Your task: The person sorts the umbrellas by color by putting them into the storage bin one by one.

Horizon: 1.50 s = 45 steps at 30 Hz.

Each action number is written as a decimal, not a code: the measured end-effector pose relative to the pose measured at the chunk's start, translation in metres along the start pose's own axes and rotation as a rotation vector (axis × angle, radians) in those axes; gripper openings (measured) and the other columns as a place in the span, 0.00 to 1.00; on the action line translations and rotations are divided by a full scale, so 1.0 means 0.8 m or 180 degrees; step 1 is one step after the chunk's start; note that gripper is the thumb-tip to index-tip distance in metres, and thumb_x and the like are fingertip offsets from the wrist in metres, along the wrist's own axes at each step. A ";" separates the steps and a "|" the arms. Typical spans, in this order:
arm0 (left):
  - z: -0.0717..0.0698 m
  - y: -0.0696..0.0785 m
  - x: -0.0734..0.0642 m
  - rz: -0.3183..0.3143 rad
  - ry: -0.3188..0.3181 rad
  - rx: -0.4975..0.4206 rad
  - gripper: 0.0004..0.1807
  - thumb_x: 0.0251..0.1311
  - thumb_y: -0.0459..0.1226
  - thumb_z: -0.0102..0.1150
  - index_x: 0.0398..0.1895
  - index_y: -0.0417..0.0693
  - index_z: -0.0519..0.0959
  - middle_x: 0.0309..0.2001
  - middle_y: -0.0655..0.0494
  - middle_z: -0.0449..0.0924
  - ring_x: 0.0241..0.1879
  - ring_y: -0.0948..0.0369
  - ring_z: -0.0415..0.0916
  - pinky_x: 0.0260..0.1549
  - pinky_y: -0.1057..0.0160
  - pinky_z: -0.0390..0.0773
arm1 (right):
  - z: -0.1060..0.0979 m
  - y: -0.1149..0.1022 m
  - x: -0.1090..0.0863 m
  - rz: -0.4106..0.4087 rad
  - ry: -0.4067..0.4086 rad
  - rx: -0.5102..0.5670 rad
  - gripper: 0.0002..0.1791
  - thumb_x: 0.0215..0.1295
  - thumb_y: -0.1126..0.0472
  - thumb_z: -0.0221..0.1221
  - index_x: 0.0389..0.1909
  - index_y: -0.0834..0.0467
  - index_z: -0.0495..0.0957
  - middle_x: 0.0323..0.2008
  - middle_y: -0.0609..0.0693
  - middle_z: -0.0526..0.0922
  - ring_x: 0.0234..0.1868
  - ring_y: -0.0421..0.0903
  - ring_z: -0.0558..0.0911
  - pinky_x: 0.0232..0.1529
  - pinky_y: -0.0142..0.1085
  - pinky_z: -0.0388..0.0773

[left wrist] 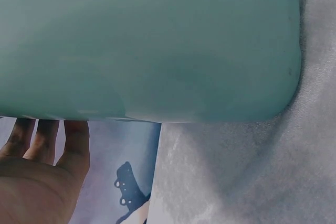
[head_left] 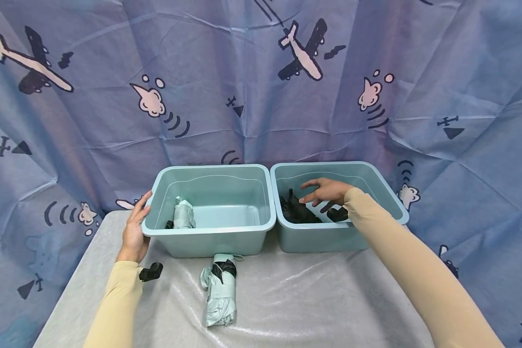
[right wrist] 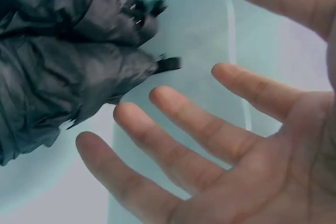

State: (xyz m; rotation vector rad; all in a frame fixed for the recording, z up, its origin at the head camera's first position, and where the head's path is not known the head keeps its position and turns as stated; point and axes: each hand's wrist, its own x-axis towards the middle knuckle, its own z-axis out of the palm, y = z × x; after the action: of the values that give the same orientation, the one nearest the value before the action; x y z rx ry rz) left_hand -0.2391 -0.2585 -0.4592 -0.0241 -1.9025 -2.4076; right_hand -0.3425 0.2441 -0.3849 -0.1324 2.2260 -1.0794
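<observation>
My left hand [head_left: 135,237] rests against the left rim of the left pale green bin [head_left: 213,236], fingers extended; in the left wrist view its fingers [left wrist: 76,153] meet the bin's edge. The thumb is hidden there. My right hand [head_left: 326,190] hovers inside the right bin [head_left: 319,239] with fingers spread and holds nothing. Beside it, at that bin's left end, lie black fabric bundles [head_left: 300,211] resembling folded umbrellas. In the right wrist view, the fingertips are apart from the black bundles [right wrist: 68,72].
A pale green rolled fabric bundle [head_left: 184,214] lies in the left bin. Another pale green bundle [head_left: 221,292], with a black patch and a thin cord loop, lies on the grey-covered table [head_left: 309,295] before that bin. A patterned curtain [head_left: 209,87] hangs behind both bins.
</observation>
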 end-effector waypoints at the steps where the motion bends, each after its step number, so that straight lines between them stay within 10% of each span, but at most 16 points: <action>1: 0.000 0.000 0.000 -0.0004 0.0005 0.0001 0.29 0.82 0.45 0.38 0.82 0.56 0.52 0.78 0.53 0.51 0.69 0.58 0.58 0.59 0.65 0.68 | -0.001 -0.001 -0.004 -0.0046 -0.0009 0.0017 0.46 0.67 0.53 0.66 0.79 0.60 0.53 0.68 0.65 0.67 0.62 0.64 0.71 0.58 0.59 0.73; 27: 0.002 0.001 -0.003 -0.0094 0.0000 0.0076 0.30 0.82 0.47 0.37 0.82 0.61 0.51 0.80 0.53 0.46 0.72 0.56 0.53 0.61 0.62 0.64 | 0.016 -0.024 -0.108 -0.0969 0.0066 0.0191 0.43 0.67 0.56 0.68 0.78 0.57 0.58 0.71 0.62 0.66 0.65 0.59 0.74 0.58 0.51 0.77; 45: 0.002 0.002 -0.003 -0.0093 0.0001 0.0087 0.29 0.82 0.47 0.37 0.82 0.61 0.51 0.80 0.52 0.46 0.72 0.54 0.52 0.60 0.62 0.65 | 0.098 -0.033 -0.152 -0.1776 0.0126 0.0410 0.36 0.65 0.61 0.69 0.73 0.53 0.68 0.64 0.58 0.75 0.63 0.58 0.77 0.58 0.42 0.77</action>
State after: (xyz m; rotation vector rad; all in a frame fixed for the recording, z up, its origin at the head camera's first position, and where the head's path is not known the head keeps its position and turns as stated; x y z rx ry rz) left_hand -0.2371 -0.2575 -0.4575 0.0058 -1.9490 -2.3993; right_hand -0.2054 0.2174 -0.3386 -0.7135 2.1997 -1.5201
